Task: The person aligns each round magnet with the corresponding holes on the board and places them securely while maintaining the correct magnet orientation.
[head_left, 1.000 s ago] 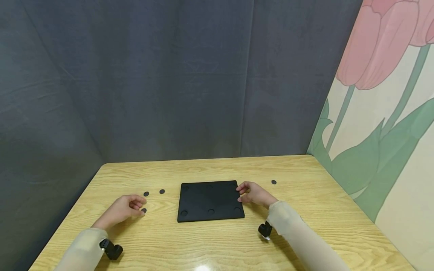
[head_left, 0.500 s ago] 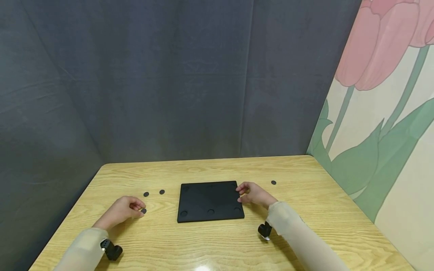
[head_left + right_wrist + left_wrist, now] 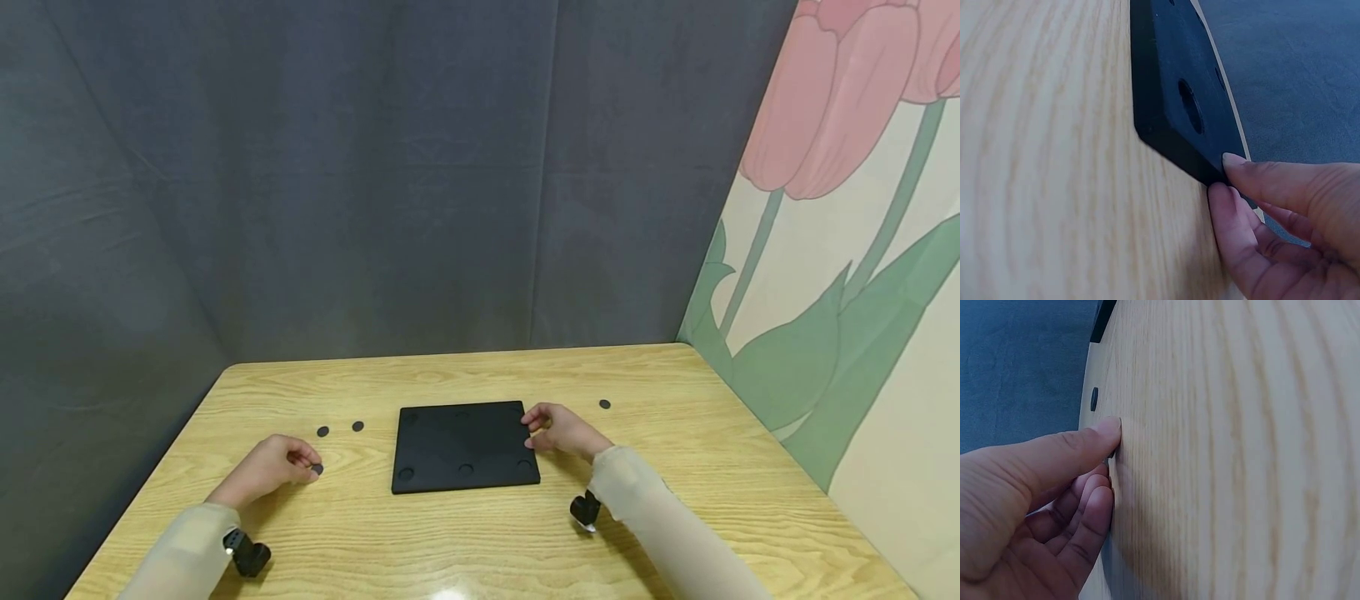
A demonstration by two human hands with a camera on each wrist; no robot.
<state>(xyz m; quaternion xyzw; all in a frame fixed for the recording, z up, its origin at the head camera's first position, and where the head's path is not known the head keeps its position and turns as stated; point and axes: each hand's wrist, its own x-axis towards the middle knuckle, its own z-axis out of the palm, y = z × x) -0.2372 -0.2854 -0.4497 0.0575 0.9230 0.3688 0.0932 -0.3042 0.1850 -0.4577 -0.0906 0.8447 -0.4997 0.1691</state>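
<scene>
A flat black board [image 3: 465,437] with shallow round recesses lies on the wooden table. My right hand [image 3: 564,430] pinches its right edge; in the right wrist view the thumb rests on the top face and the fingers bend against the side. One round recess [image 3: 1190,106] shows close to that corner. Left of the board, my left hand [image 3: 272,468] has its thumb and bent fingers around a small black disc [image 3: 317,470] on the table. In the left wrist view only a dark sliver of this disc [image 3: 1112,454] shows between thumb and fingers.
Two more black discs, one nearer [image 3: 322,432] and one closer to the board [image 3: 357,426], lie beyond my left hand. Another disc [image 3: 604,404] lies behind my right hand. A dark curtain [image 3: 375,183] hangs behind the table; a painted wall [image 3: 885,350] stands at right.
The fingers of my left hand have drawn in around the disc. My right hand stays at the edge of the board, and the other discs lie where they were.
</scene>
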